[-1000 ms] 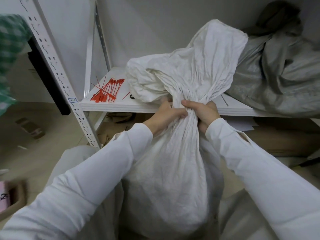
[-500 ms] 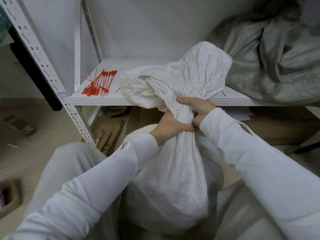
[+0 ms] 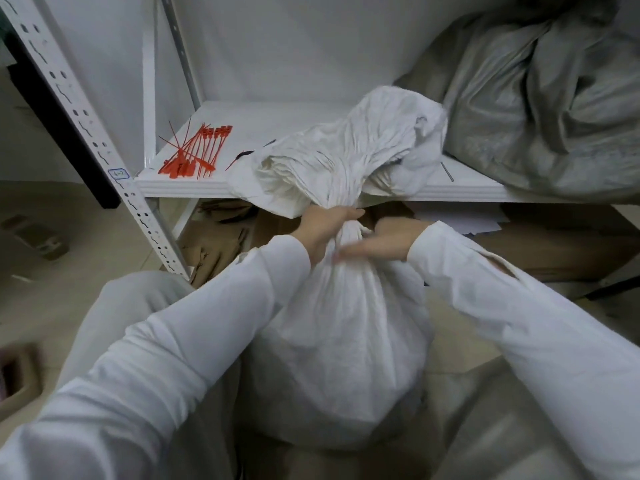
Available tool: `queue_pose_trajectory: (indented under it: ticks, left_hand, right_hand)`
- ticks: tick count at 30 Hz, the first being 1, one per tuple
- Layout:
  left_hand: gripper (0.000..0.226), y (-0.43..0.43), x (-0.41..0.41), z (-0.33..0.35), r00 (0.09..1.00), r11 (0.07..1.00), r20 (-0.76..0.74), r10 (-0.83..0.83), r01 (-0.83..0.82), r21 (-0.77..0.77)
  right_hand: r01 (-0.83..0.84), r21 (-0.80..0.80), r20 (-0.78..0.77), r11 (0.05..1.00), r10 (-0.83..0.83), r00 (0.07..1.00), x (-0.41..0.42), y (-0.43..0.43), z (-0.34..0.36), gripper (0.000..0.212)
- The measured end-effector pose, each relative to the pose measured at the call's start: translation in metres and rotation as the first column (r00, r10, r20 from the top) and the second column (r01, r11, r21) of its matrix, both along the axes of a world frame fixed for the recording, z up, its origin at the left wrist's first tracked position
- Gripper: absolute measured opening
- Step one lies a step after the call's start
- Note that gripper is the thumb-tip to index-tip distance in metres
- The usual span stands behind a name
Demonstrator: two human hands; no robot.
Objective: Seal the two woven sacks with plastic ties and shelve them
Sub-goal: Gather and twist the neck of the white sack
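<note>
A full white woven sack stands between my knees, its gathered top flopped over the shelf edge. My left hand grips the twisted neck of the sack from the left. My right hand lies against the neck just below, fingers stretched leftward and blurred. A bundle of red plastic ties lies on the white shelf to the left of the sack top. A grey woven sack rests on the shelf at the right.
A perforated white upright of the rack slants down at the left. Flattened brown cardboard lies under the shelf. A small box sits on the floor at the far left.
The sack neck has dropped below the shelf edge and its top has flopped onto the shelf. My right hand has let go of the neck and slid under my left hand.
</note>
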State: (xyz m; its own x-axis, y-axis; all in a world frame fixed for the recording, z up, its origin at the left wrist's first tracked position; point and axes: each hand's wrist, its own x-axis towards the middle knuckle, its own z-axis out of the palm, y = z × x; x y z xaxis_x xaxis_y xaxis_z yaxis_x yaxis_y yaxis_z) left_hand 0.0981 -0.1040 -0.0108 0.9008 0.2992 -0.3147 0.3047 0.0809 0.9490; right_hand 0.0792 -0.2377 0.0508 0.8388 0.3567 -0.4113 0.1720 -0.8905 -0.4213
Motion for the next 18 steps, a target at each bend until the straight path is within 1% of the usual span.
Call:
queue_pose_trajectory:
  ticks: [1, 2, 3, 4, 6, 8, 9, 10, 11, 13, 15, 16, 17, 18]
  left_hand:
    - [0.033, -0.001, 0.001, 0.003, 0.999, 0.999, 0.014, 0.038, -0.038, -0.006]
    - [0.043, -0.002, 0.000, 0.007, 0.998, 0.998, 0.035, 0.059, -0.059, -0.002]
    - [0.050, -0.005, -0.001, 0.010, 0.996, 0.998, 0.052, 0.065, -0.066, 0.004]
    - [0.055, -0.009, -0.002, 0.011, 0.996, 0.997, 0.047, 0.074, -0.074, 0.003]
    - [0.065, -0.019, -0.004, 0.015, 0.995, 0.995, 0.005, 0.100, -0.100, -0.017]
    - [0.059, -0.026, -0.005, 0.020, 0.994, 0.994, -0.020, 0.104, -0.104, -0.036]
    - [0.053, -0.027, -0.006, 0.022, 0.994, 0.993, -0.032, 0.109, -0.110, -0.034]
    - [0.047, -0.027, -0.007, 0.025, 0.994, 0.994, -0.043, 0.103, -0.104, -0.028]
    - [0.041, -0.028, -0.010, 0.028, 0.994, 0.996, -0.051, 0.092, -0.093, -0.009]
    - [0.029, -0.027, -0.013, 0.033, 0.998, 0.994, -0.012, 0.065, -0.063, 0.093]
    - [0.018, -0.024, -0.017, 0.039, 0.996, 0.952, 0.086, 0.006, -0.032, 0.303]
    - [0.018, -0.022, -0.020, 0.043, 0.990, 0.902, 0.133, -0.050, -0.012, 0.431]
    - [0.018, -0.021, -0.023, 0.047, 0.980, 0.844, 0.162, -0.113, 0.009, 0.536]
    - [0.016, -0.020, -0.025, 0.050, 0.970, 0.792, 0.176, -0.166, 0.025, 0.610]
  right_hand:
    - [-0.066, -0.139, -0.081, 0.988, 0.055, 0.995, -0.006, -0.003, -0.003, 0.083]
    - [-0.072, -0.175, -0.181, 0.982, 0.040, 0.983, -0.011, -0.002, -0.007, 0.089]
    - [-0.038, -0.141, -0.235, 0.989, 0.004, 0.972, -0.013, -0.001, -0.015, 0.091]
    - [-0.013, -0.081, -0.220, 0.997, -0.006, 0.975, -0.016, 0.001, -0.022, 0.093]
    - [0.049, 0.082, -0.104, 0.995, -0.040, 0.994, -0.009, 0.009, -0.043, 0.116]
    - [0.109, 0.228, -0.033, 0.968, -0.104, 0.994, -0.004, 0.014, -0.057, 0.137]
    - [0.118, 0.273, -0.006, 0.955, -0.121, 0.993, 0.000, 0.014, -0.063, 0.140]
    - [0.116, 0.291, 0.023, 0.950, -0.128, 0.991, 0.001, 0.012, -0.063, 0.134]
    - [0.099, 0.296, 0.061, 0.950, -0.122, 0.991, 0.003, 0.009, -0.061, 0.118]
    - [0.051, 0.271, 0.122, 0.961, -0.087, 0.989, 0.011, 0.002, -0.056, 0.074]
    - [-0.013, 0.266, 0.163, 0.964, -0.032, 0.986, 0.018, -0.005, -0.049, 0.037]
    - [-0.050, 0.264, 0.190, 0.963, -0.001, 0.982, 0.020, -0.008, -0.045, 0.024]
    - [-0.078, 0.263, 0.203, 0.962, 0.024, 0.979, 0.021, -0.010, -0.042, 0.019]
    - [-0.103, 0.250, 0.212, 0.963, 0.049, 0.976, 0.024, -0.012, -0.040, 0.024]
